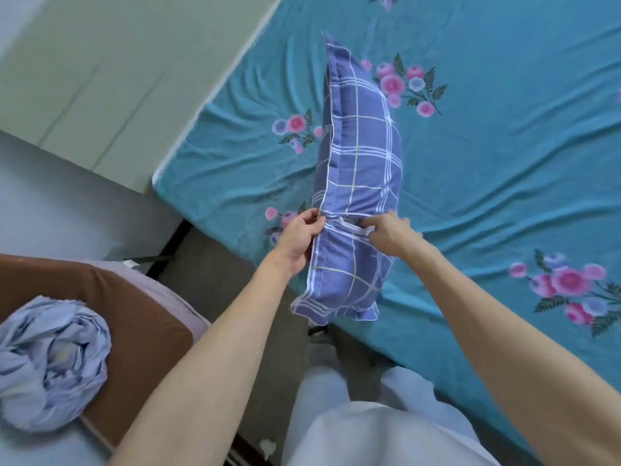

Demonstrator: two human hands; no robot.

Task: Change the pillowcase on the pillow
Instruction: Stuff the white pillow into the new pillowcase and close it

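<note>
Two bare hands meet at the middle of a pillow [361, 153] in a blue plaid pillowcase [349, 277], held up over the near edge of the bed.

At far left, a crumpled pale blue cloth [50, 361] lies bunched on a brown cushion [134, 307]. Behind it are a grey floor and a pale green wall [100, 62].

The left hand [299, 238] pinches the flanged left edge of the pillowcase, thumb and fingers pressed together on the fabric at the point where a seam or opening runs across the case. Just to its right, a small gap in that opening shows white.

The right hand [389, 232] has its grip curled onto the same line from the other side, fingertips pinching the cloth at the opening. The pillow stands on its narrow side, one end pointing away toward the far side of the bed, the other hanging down toward the person's white trousers [336, 415].

Under and to the right spreads the bed [504, 163], covered in a wrinkled teal sheet printed with pink and blue flower sprays. The pillow's lower corner hangs off the mattress edge, above a strip of dark floor.
</note>
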